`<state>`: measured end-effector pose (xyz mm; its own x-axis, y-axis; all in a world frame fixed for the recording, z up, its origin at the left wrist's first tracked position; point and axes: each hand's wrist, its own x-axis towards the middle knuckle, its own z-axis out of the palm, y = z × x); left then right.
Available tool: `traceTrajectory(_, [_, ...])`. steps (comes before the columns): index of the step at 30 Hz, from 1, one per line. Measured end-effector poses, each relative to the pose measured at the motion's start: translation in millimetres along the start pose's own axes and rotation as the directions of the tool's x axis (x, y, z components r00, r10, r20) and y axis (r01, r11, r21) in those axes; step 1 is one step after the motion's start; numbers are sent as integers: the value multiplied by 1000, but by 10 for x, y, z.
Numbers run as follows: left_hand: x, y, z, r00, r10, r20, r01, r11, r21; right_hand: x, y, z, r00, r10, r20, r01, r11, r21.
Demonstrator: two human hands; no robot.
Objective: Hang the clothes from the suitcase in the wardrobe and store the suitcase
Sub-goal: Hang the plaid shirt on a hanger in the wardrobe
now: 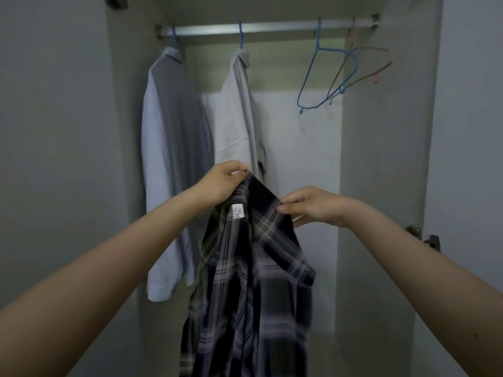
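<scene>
Dark navy-and-cream plaid shirt [253,281] held up in front of the open wardrobe [381,159], hanging free below both hands, lower part blurred; white neck label [237,212] faces the camera, so the inside of the collar is toward the person; left hand [227,179] pinches the collar edge at its upper left, fingers curled round the fabric; right hand [313,205] pinches the collar on the other side, thumb and fingertips closed on the cloth, slightly lower than the left; shirt not on any hanger; metal hanging rail [272,28] runs across the top of the wardrobe; light grey-blue shirt [171,172] hangs on a blue hanger hook at the rail's left end; off-white shirt [236,118] on a second blue hook hangs just right of it, directly behind the left hand and the plaid collar; right part of the rail carries an empty blue wire hanger [315,85] and an empty pink-brown hanger [367,69], overlapping each other and tilted; space below those two is open back panel; metal door hinge [424,236] on the right wall near the right forearm; suitcase out of view.
</scene>
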<state>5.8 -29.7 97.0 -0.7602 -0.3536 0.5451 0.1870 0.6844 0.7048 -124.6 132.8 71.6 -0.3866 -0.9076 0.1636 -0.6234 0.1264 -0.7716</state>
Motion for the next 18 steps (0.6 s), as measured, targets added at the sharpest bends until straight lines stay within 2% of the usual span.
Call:
traceTrajectory(3, [-50, -148, -144, 994, -100, 49, 95, 990, 101, 3, -11, -84, 985, 20, -174, -22, 1000, -9])
traceTrajectory(5, [-115, -228, -189, 983, -157, 99, 145, 982, 121, 11, -31, -107, 961, 39, -272, -26, 998, 52])
traceTrajectory(8, [-222, -304, -171, 972, -138, 189, 126, 989, 75, 28, -86, -103, 950, 36, -310, 5, 992, 130])
traceTrajectory(10, [-281, -381, -154, 962, -85, 260, 59, 993, 105, 44, -107, -93, 948, 33, -317, 22, 985, 168])
traceTrajectory(12, [-303, -486, -152, 952, -12, 305, -61, 972, 228, 41, -115, -96, 942, 34, -335, 14, 990, 140])
traceTrajectory(14, [-314, -553, -140, 953, 73, 294, -165, 940, 300, 10, -98, -110, 942, 23, -335, 9, 996, 94])
traceTrajectory(18, [-296, -559, -125, 931, 268, 250, -345, 870, 352, -48, -31, -164, 975, -27, -223, 43, 997, 69])
